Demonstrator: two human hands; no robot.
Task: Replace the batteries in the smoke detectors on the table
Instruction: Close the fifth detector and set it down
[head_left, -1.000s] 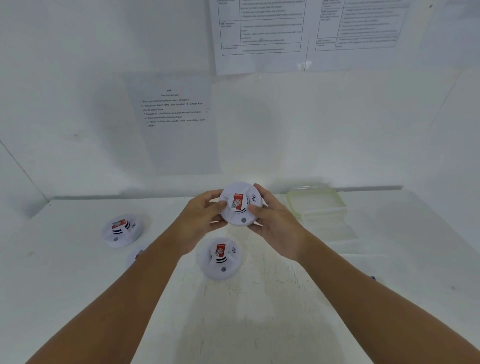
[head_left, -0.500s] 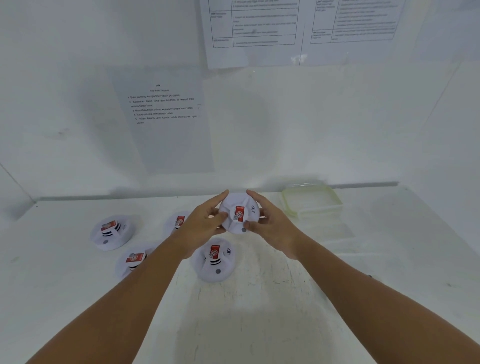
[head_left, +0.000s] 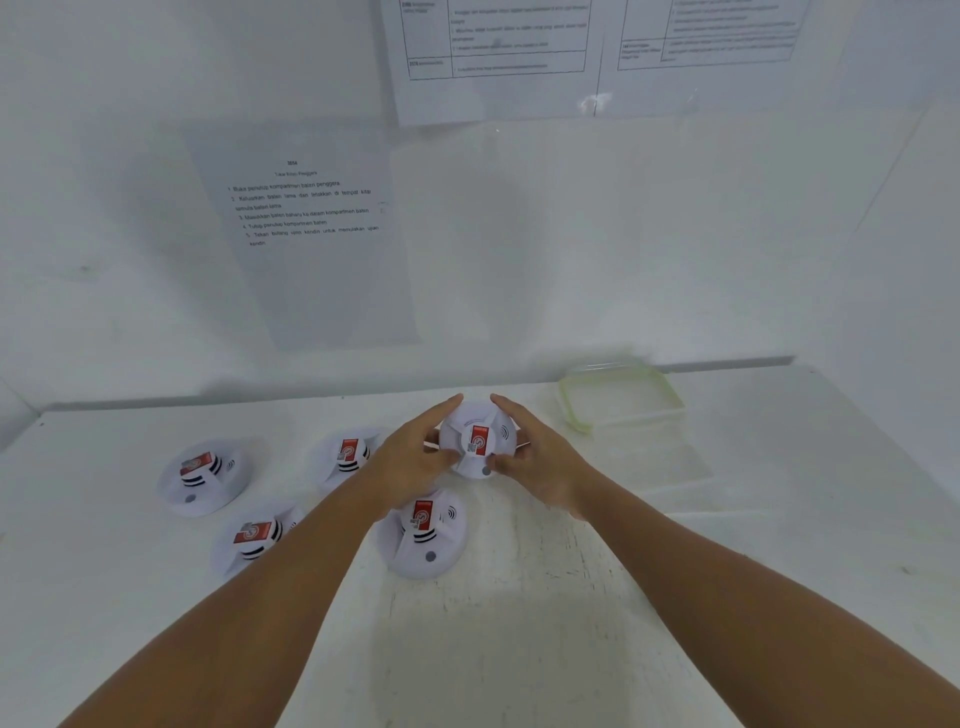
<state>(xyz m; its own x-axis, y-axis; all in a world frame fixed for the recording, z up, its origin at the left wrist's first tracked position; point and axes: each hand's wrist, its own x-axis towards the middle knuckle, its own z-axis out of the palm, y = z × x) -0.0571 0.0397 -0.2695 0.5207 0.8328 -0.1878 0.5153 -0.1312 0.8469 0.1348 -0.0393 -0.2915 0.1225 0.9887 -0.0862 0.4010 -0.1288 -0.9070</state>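
so the smoke detector (head_left: 479, 440) they're working on is sitting just above the middle of the frame, red label facing up, and both hands are wrapping around it. Can't tell if it's resting on the table (head_left: 519, 649) or lifted just off it

biggest risk from here imo: everything is white on white and the casing looks smooth, so if they're twisting the cover to get at the battery bay, the fingers could be slipping on the rim instead of turning it. Or the cover is popping off suddenly and the whole unit is dropping onto the detector right below it (head_left: 423, 532), which is lying really close to the left forearm. Forcing the twist the wrong way could be cracking the clips too, hard to judge from where I'm standing

fingers: the left hand (head_left: 415, 457) is curling around the left edge, thumb pressing onto the top face near the label, index finger reaching round the far side. The right hand (head_left: 540, 457) is mirroring that on the right edge, fingers gripping the rim, thumb low near the front. Neither hand is wide open, both are clamping the same detector

further out, three more detectors are lying at centre left (head_left: 345, 457), left (head_left: 202, 475) and lower left (head_left: 254, 538), and a clear lidded container (head_left: 623, 400) is sitting to the right near the wall
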